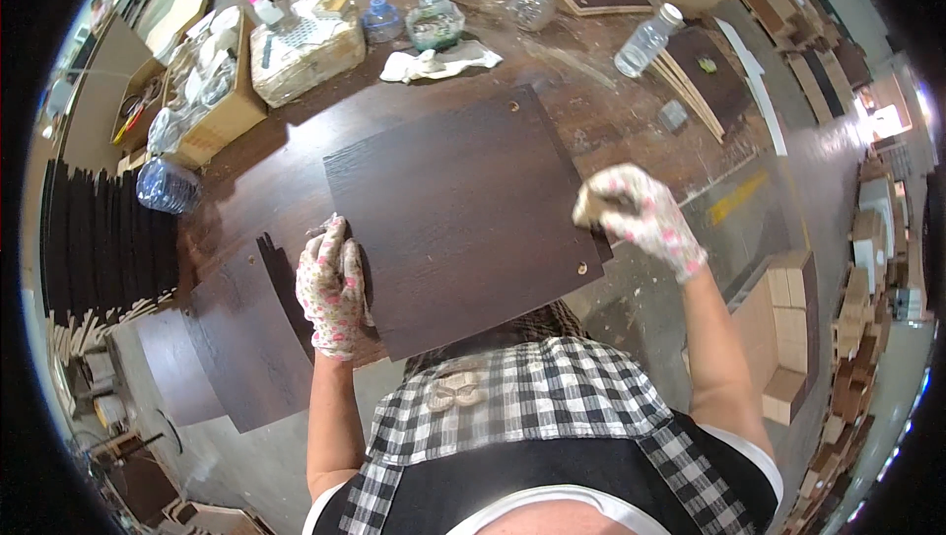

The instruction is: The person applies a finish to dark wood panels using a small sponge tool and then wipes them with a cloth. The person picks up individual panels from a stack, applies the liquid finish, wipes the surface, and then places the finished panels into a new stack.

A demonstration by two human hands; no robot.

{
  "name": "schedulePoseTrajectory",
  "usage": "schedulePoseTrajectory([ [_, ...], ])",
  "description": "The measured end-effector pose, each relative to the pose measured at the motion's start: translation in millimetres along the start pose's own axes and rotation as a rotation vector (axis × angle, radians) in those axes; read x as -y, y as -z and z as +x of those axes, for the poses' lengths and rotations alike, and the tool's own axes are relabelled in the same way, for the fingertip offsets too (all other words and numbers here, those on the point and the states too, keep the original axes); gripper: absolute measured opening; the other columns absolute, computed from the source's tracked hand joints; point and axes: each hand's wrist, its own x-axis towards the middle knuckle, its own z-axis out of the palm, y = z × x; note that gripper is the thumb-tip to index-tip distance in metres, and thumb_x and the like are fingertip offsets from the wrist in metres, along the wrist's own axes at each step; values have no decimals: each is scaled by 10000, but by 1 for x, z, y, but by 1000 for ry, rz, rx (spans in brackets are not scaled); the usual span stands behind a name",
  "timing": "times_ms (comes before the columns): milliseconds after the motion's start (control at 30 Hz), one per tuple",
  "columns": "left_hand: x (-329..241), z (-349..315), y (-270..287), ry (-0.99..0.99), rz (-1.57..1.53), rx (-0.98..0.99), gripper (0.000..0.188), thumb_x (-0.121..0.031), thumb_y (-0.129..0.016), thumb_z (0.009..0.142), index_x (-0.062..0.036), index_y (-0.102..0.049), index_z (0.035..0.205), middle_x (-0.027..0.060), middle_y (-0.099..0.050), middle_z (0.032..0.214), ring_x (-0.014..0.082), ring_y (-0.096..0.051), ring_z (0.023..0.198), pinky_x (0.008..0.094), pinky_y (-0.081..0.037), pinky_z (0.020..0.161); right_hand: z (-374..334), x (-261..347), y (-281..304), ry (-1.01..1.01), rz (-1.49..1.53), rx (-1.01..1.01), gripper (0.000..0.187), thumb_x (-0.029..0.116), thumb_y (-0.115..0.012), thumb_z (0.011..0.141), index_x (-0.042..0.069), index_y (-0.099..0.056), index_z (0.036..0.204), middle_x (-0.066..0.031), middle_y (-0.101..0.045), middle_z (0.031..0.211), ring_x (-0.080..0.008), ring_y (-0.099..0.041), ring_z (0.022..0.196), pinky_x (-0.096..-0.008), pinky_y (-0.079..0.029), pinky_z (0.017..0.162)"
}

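Note:
A dark brown square wooden panel (458, 215) with small holes near its corners lies flat on the worktable in front of me. My left hand (332, 289), in a flower-patterned glove, rests on the panel's near left edge and presses it down. Gloved the same way, my right hand (636, 215) is closed around a small pale block at the panel's right edge. I cannot tell what the block is.
More dark panels (241, 338) are stacked at my left. At the table's far side stand plastic bottles (645, 40), a white rag (434, 64), a wrapped block (305, 52) and cardboard boxes (212, 106) of small parts. Light wooden blocks (788, 338) pile up on my right.

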Motion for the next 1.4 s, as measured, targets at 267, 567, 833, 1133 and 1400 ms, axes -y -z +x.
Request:
schedulePoseTrajectory([
  [267,13,11,8,-122,11,111,279,-76,-691,895,-42,-703,1172,163,-680,1161,341,-678,1029,389,-546,887,-114,14,-20,-199,243,-389,430,63,-755,804,25,-656,1221,-61,-608,1197,-183,-593,1133,-330,-479,987],
  [567,28,19,9,-250,33,164,292,-135,-678,910,-36,-686,1184,148,-654,1297,340,-651,1158,391,-532,969,-89,53,-210,137,234,-594,521,116,-761,811,81,-626,1314,-120,-577,1179,-272,-590,1093,-395,-528,932],
  [833,24,18,5,-212,57,188,292,-199,-672,929,-76,-701,1192,96,-656,1317,305,-670,1119,373,-540,948,-56,81,-268,643,-264,-204,464,225,-722,842,93,-634,1278,-83,-626,1124,-203,-586,938,-375,-529,799],
  [1133,40,29,19,-188,-98,334,323,-191,-656,928,-122,-689,1242,73,-634,1361,308,-649,1161,371,-526,973,-91,48,-207,293,1,-320,448,72,-705,829,67,-582,1259,-125,-638,1167,-226,-658,981,-357,-598,824],
  [1400,41,47,48,-65,-196,573,421,-31,-604,890,-63,-659,1306,105,-622,1398,240,-578,1307,327,-428,1092,-111,6,-112,66,-534,-764,376,5,-717,832,50,-636,1196,-121,-594,1151,-245,-610,1086,-394,-532,937],
])
